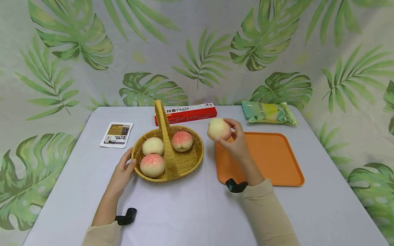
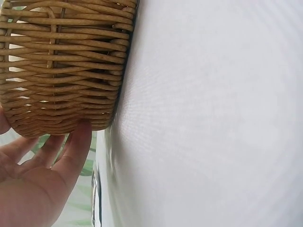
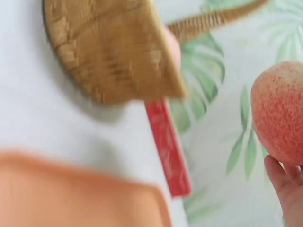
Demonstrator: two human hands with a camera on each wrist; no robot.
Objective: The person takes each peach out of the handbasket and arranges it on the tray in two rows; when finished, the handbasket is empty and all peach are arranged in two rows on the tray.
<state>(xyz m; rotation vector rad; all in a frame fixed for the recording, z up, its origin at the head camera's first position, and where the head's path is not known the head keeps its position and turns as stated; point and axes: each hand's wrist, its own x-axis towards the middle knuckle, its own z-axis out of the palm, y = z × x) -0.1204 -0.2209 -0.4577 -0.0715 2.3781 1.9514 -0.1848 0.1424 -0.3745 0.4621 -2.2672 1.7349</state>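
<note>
The left hand (image 1: 121,174) holds the left rim of a wicker basket (image 1: 187,165), in which 3 peaches (image 1: 152,166) lie. To its right, the right hand (image 1: 238,144) grips a 4th peach (image 1: 218,130), raised near an orange tray's (image 1: 271,157) far left corner.

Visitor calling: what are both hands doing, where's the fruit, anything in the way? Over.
Left hand holding basket by its left side. Right hand holding one peach aloft. Three more peaches in basket. Nothing visible between held peach and basket.
</note>
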